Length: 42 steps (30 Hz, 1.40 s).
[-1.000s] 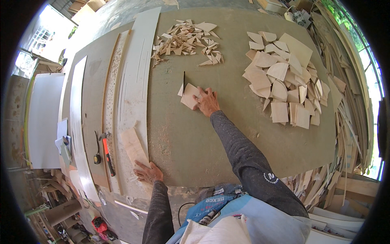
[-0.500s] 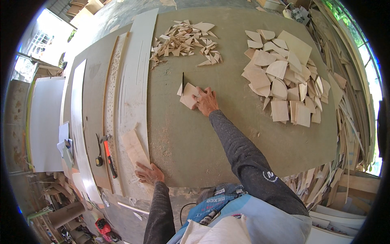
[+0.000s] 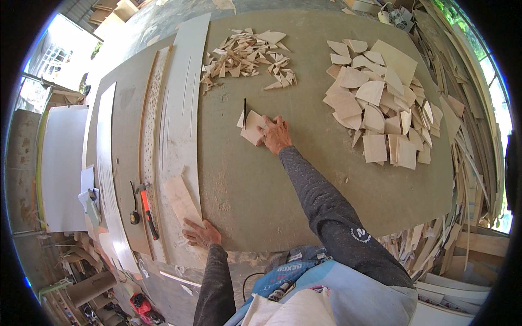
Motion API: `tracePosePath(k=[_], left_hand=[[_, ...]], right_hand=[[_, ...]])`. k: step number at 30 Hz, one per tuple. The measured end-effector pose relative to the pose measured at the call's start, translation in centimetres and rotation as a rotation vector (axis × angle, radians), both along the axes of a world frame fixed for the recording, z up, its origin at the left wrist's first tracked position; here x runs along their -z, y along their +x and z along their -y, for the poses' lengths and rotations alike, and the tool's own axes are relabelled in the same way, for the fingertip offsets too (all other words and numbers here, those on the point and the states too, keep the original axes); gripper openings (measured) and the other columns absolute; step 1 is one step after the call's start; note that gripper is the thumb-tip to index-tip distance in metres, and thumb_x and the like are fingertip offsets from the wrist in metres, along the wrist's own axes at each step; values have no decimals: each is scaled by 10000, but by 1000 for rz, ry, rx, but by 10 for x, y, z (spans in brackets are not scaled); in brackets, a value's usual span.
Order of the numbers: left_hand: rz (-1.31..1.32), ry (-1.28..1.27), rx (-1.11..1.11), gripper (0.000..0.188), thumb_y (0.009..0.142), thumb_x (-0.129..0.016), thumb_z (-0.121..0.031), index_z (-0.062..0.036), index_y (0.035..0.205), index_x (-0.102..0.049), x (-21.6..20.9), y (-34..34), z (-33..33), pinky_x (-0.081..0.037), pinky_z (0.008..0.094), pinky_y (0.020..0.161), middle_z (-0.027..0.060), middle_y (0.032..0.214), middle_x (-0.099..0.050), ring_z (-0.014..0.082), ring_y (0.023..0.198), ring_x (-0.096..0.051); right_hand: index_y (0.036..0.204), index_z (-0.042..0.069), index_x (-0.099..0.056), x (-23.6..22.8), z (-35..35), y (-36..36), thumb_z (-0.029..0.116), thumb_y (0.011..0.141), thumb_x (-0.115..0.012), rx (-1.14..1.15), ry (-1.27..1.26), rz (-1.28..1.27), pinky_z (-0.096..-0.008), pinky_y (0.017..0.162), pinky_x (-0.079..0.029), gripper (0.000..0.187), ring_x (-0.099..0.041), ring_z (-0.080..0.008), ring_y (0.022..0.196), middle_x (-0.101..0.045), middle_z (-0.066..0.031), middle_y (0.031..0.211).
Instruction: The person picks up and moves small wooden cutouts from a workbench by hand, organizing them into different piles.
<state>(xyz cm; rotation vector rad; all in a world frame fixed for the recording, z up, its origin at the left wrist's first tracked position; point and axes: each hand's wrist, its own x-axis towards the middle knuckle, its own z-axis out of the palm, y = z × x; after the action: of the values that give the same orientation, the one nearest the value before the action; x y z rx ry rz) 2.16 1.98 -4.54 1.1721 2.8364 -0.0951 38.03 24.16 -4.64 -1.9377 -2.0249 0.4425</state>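
Note:
My right hand [image 3: 277,136] is closed on a small pale plywood piece [image 3: 250,133], with the fingers bent and pressed down near its right edge. A thin dark blade-like strip [image 3: 244,112] stands against the piece's far-left side; a cut line or separate corner seems to lie left of it. Near the table's front edge, my left hand [image 3: 202,233] lies flat with fingers apart. Its fingertips touch the near end of a rectangular plywood strip [image 3: 182,199], which lies slantwise on a long white board [image 3: 180,108].
Several wood offcuts [image 3: 244,53] are heaped at the far middle of the table [image 3: 261,195]. Many rounded and square plywood pieces [image 3: 375,103] pile up at the right. A red-handled hammer [image 3: 147,209] and a tape measure [image 3: 134,217] lie left. Stacked boards [image 3: 467,103] line the right side.
Both hands keep nearly the same place on the wood. The view has shifted very slightly; nothing else visibly differs.

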Motion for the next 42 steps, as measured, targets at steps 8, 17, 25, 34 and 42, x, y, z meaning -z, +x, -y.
tracePosePath(k=[8, 17, 25, 34, 42], left_hand=[[-2, -11, -2, 881, 989, -589, -404, -242, 1665, -48, 0, 0, -1, -171, 648, 1210, 334, 1625, -169, 474, 1520, -193], [8, 11, 3, 884, 982, -601, -402, -233, 1665, -65, -4, 2, 0, -172, 652, 1206, 343, 1622, -167, 477, 1520, -190], [-40, 4, 19, 879, 981, -601, -395, -222, 1663, -75, -7, 5, 1, -189, 645, 1199, 340, 1592, -213, 467, 1503, -220], [-28, 54, 33, 883, 970, -613, -387, -227, 1661, -87, 0, 2, 3, -180, 652, 1199, 333, 1587, -216, 467, 1500, -213], [-55, 54, 44, 901, 959, -630, -380, -237, 1662, -84, 4, -1, 3, -191, 665, 1187, 329, 1579, -228, 466, 1482, -239]], right_hand=[[1255, 268, -755, -2, -8, 2, 442, 737, -836, 16, -2, 14, -495, 1053, -385, 552, -422, -316, 1251, -513, -49, 1478], [1211, 257, -781, -3, -19, 7, 437, 765, -801, 13, -3, -12, -458, 1083, -315, 482, -406, -289, 1227, -514, -31, 1524], [1206, 258, -773, -10, -46, 20, 528, 765, -799, 13, 9, 73, -489, 1045, -374, 518, -451, -306, 1205, -553, -35, 1415], [1271, 290, -742, 10, -19, 19, 520, 813, -760, -79, 34, 86, -468, 1062, -402, 513, -423, -299, 1242, -510, -12, 1483], [1267, 317, -748, -2, 4, 9, 471, 842, -756, -67, -23, 51, -425, 1084, -361, 452, -398, -283, 1246, -482, 11, 1561]])
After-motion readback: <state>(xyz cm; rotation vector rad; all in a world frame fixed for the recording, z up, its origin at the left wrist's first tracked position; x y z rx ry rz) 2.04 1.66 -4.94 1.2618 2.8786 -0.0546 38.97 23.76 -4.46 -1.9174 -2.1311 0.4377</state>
